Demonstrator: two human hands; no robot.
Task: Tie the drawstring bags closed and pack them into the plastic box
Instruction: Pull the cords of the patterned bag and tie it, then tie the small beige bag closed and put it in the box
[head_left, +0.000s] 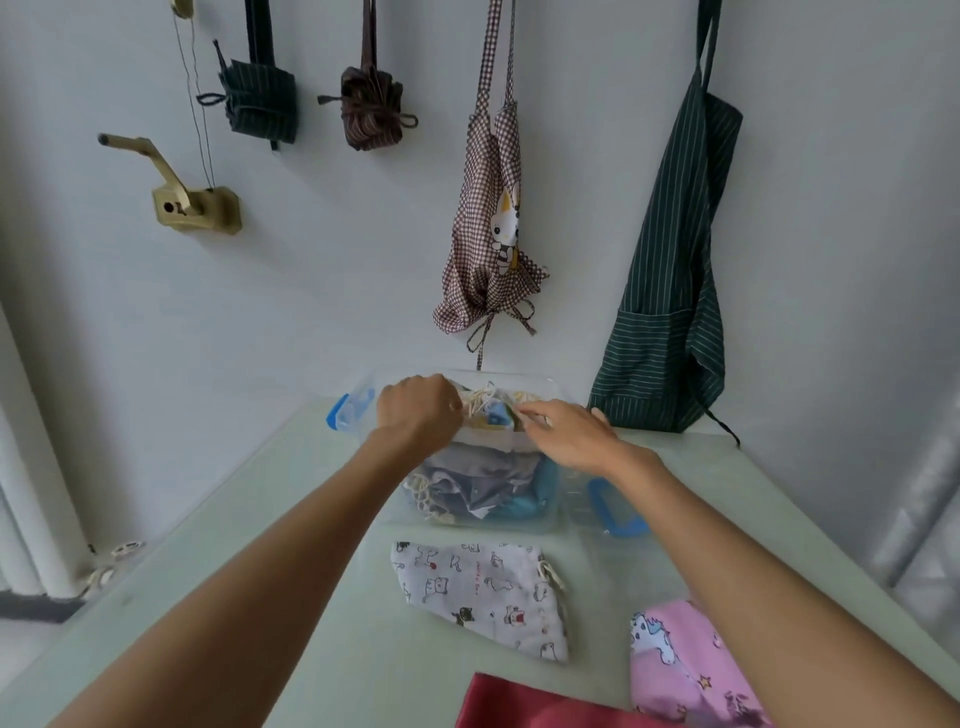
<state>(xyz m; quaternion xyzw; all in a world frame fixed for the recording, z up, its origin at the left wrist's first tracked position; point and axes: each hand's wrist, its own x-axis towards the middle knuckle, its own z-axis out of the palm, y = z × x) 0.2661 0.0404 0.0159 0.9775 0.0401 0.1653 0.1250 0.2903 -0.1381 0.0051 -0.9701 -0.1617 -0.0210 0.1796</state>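
A clear plastic box (558, 512) with blue latches stands at the far middle of the table and holds several fabric bags. Both hands reach over its far half. My left hand (418, 410) is curled on a light drawstring bag (496, 410) with cream cords at the top of the pile. My right hand (569, 434) lies over the same bag with fingers stretched leftward, touching it. In front of the box lie a white animal-print bag (483, 597), a pink unicorn bag (680, 665) and a red bag (519, 704) at the bottom edge.
The table (260, 571) butts against a white wall. Aprons and rolled bags hang on the wall above the box; a green striped apron (670, 322) reaches down to the table's far right corner. A blue latch (615, 512) sticks out beside the box.
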